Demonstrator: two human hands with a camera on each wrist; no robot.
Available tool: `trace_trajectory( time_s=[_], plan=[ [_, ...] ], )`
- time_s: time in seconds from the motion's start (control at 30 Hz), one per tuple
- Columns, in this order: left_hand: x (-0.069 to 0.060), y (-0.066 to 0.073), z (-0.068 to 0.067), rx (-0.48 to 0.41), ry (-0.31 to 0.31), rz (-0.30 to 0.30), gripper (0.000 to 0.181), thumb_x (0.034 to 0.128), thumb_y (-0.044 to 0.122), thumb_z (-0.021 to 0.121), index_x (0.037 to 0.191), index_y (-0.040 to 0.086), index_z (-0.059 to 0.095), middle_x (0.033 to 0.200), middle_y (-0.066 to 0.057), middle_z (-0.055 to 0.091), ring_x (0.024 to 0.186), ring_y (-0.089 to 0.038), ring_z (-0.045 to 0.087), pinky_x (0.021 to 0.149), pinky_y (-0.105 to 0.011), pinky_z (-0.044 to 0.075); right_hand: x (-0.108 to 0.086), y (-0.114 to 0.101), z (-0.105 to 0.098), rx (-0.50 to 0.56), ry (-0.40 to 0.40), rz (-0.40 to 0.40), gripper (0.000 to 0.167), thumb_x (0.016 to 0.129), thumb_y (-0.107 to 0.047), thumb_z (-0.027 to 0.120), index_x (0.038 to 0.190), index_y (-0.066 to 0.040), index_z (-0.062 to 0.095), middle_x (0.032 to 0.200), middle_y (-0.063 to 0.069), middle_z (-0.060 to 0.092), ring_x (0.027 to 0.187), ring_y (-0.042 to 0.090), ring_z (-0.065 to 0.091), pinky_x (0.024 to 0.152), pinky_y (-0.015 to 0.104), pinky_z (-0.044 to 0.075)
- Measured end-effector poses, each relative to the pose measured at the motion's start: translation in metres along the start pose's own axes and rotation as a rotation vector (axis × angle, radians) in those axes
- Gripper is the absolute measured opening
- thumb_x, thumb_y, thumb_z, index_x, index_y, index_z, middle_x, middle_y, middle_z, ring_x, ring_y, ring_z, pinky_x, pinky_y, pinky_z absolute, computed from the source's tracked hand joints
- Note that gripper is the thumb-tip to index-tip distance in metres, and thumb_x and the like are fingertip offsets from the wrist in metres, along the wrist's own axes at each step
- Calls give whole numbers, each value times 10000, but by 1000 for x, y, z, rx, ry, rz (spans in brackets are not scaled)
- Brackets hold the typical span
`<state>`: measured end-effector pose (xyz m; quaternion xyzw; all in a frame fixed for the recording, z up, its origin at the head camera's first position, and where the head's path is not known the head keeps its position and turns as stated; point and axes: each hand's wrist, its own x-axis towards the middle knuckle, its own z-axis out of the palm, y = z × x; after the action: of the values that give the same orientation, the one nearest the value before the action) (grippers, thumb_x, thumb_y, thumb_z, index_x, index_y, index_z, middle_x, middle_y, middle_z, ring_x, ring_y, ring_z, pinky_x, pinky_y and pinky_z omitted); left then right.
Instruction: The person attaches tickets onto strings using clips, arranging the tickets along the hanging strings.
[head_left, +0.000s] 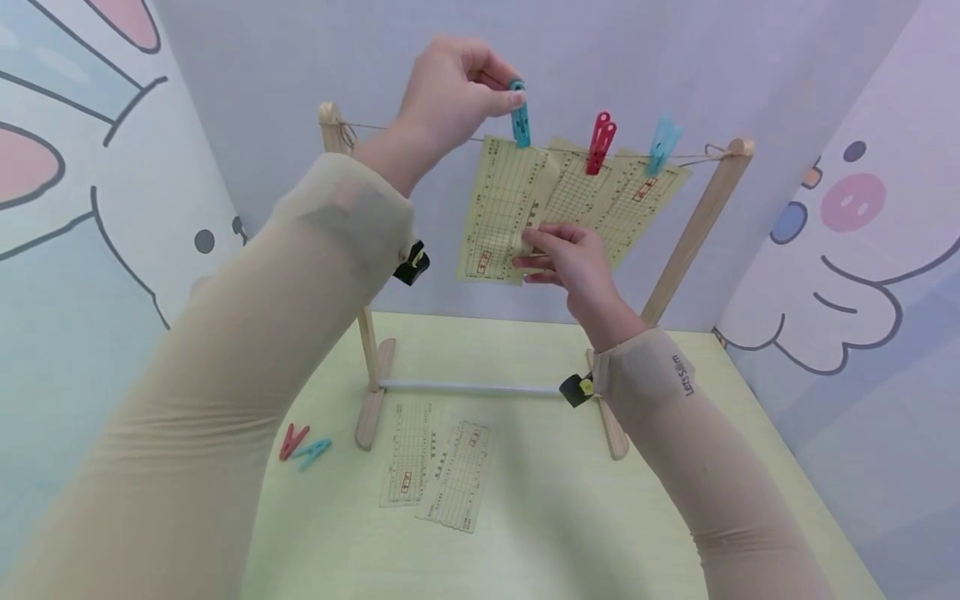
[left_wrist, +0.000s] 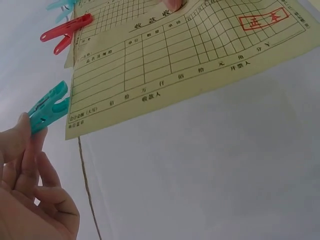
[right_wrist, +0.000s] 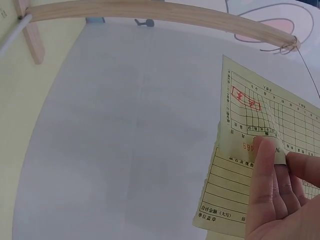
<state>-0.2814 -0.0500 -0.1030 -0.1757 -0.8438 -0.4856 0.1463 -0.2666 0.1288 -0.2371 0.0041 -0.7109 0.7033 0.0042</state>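
Observation:
My left hand [head_left: 459,87] pinches a teal clothespin [head_left: 521,117] at the top edge of a yellow receipt sheet [head_left: 498,192] on the string. In the left wrist view the teal clothespin [left_wrist: 48,106] has its jaws at the corner of the receipt [left_wrist: 150,65]. Lower down, my right hand [head_left: 573,258] pinches that receipt's side edge between thumb and fingers. The right wrist view shows the right hand [right_wrist: 280,192] on the receipt [right_wrist: 250,112]. To the right, a red clothespin [head_left: 601,143] and a light blue clothespin [head_left: 663,146] hold further receipts [head_left: 626,204] on the string.
A wooden stand, with its right post [head_left: 693,233] and a white crossbar [head_left: 472,387], carries the string. On the table [head_left: 555,517] lie two receipts [head_left: 455,475], a red clothespin [head_left: 293,442] and a blue clothespin [head_left: 312,452]. Cartoon-printed walls stand on both sides.

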Motion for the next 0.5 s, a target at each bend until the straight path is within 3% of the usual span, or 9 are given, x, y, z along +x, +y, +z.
trace_trajectory(
  time_s=[0.2,0.43,0.5],
  plan=[
    [2,0,6,43,-26,-19,185,945,274,674,1065,142,725,925,97,622,997,-73,582,774,-243,410,0,0,1,23,-1,1,249,941,-256,688,1130,-95,687,1116,54,734,785,142,742,694,281,596],
    [1,-1,7,149,-37,-15,225,955,315,654,1107,162,718,976,99,627,979,-48,569,815,-230,440,0,-1,2,17,-4,-14,234,945,-261,682,1117,-102,685,1084,40,738,777,131,739,701,274,596],
    [1,-2,7,144,-39,-23,221,953,311,659,1105,162,717,973,101,629,971,-49,567,820,-234,436,0,-1,2,23,-4,-20,219,946,-251,681,1100,-95,684,1035,27,744,758,126,738,687,272,596]
  ],
)
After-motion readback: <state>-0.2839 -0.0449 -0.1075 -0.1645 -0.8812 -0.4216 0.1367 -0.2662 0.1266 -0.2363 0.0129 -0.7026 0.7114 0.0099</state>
